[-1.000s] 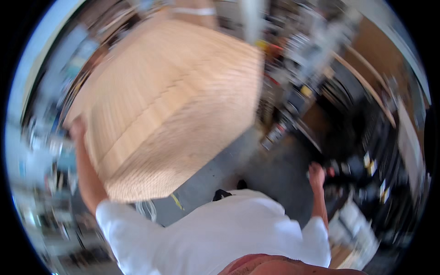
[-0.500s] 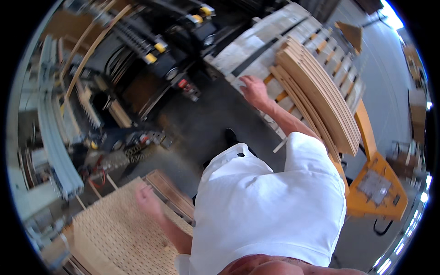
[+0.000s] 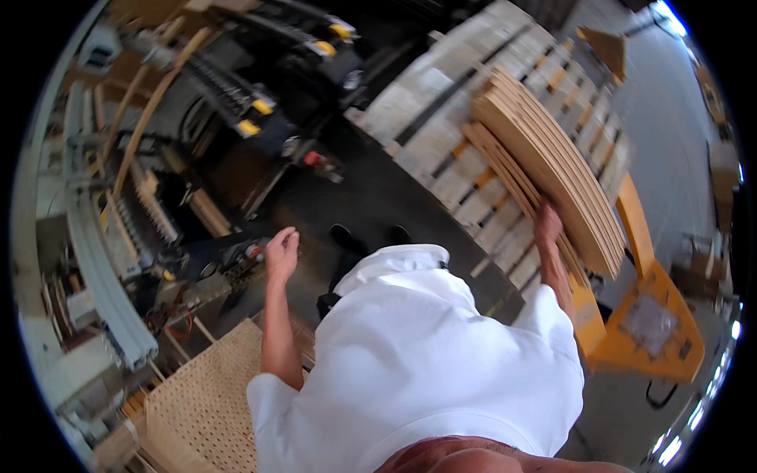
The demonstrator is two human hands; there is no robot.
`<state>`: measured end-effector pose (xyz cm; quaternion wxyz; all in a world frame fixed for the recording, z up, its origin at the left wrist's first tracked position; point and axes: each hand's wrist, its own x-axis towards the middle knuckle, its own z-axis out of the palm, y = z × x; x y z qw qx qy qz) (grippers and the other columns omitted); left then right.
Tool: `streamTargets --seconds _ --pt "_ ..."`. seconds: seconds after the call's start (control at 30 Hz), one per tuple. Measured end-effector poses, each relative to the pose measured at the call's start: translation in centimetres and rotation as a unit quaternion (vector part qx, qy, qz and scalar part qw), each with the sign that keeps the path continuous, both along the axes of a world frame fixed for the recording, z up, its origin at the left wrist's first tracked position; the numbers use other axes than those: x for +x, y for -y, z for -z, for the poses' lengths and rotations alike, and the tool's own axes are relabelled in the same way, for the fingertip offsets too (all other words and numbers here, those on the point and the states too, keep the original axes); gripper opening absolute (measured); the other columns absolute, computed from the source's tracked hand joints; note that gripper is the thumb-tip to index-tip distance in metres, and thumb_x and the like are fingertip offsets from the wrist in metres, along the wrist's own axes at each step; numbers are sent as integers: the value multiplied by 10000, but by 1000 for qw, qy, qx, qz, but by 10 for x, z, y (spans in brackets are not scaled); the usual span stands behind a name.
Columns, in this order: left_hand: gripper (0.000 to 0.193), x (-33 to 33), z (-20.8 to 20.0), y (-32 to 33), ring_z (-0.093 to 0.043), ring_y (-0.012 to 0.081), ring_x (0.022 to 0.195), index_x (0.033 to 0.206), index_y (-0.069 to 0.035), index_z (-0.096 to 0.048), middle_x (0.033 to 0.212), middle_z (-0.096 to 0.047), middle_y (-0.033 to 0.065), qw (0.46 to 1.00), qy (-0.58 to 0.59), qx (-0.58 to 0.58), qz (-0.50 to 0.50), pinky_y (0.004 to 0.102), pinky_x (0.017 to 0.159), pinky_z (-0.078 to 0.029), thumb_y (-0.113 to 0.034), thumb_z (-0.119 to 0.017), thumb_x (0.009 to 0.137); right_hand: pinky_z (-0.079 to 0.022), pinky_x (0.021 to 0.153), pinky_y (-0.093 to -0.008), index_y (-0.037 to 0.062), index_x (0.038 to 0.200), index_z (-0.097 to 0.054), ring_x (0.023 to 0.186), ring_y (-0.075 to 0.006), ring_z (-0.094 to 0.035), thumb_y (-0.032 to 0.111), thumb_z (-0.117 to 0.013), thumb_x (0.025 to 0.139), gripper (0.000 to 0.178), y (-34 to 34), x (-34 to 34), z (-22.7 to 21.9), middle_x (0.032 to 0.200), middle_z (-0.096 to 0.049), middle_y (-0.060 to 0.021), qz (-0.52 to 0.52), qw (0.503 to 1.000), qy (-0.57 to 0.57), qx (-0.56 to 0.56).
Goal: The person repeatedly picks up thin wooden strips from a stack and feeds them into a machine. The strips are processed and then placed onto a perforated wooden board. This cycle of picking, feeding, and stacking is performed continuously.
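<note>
My right hand (image 3: 548, 225) is at the long narrow wooden boards (image 3: 505, 169) on the pallet, its fingers curled around the edge of one and partly hidden. Right beside that hand stands a taller stack of curved-looking wooden boards (image 3: 552, 158). My left hand (image 3: 281, 243) hangs in the air in front of my body, fingers loosely bent with nothing visible in them. Below and left of it lies a light tan panel (image 3: 205, 402) patterned with rows of small dark marks.
A slatted wooden pallet (image 3: 441, 102) carries the boards, with a yellow-orange pallet jack (image 3: 650, 323) at its near right end. Dark machinery with yellow parts (image 3: 256, 118) stands at the far left. Long grey metal profiles (image 3: 98, 260) run along the left side.
My right hand has moved from the pallet's left side back and right onto the narrow boards. My left hand has risen away from the tan panel. My body has turned slightly.
</note>
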<state>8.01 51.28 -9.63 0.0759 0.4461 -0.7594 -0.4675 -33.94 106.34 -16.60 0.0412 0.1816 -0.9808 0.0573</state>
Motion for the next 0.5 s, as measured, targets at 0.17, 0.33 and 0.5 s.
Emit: streamTargets --seconds 0.17,0.33,0.5 --pt "291 -22 -37 109 -688 267 907 1098 -28 -681 975 -712 149 989 12 -144 15 358 812 -527 -234 -658 895 -482 874 -462 51 1256 -578 1039 -377 -597 63 -575 891 365 53 19 -53 1105 -638 -177 -77 994 -54 -65" --pt "340 -21 -57 289 -610 340 1095 1142 -18 -662 1128 -664 173 937 -2 -347 -31 428 961 -471 -255 -642 899 -477 911 -422 48 1290 -561 1095 -353 -581 -7 -576 880 414 187 38 -117 1158 -625 -161 -100 987 10 -127" --pt "503 -58 -116 445 -292 329 1402 1393 -66 -479 1499 -370 117 914 165 -368 -48 451 1137 -321 -265 -595 946 -496 857 -380 46 1311 -545 1017 -353 -603 -52 -590 857 466 333 82 -199 1087 -631 -171 -191 966 67 -161"
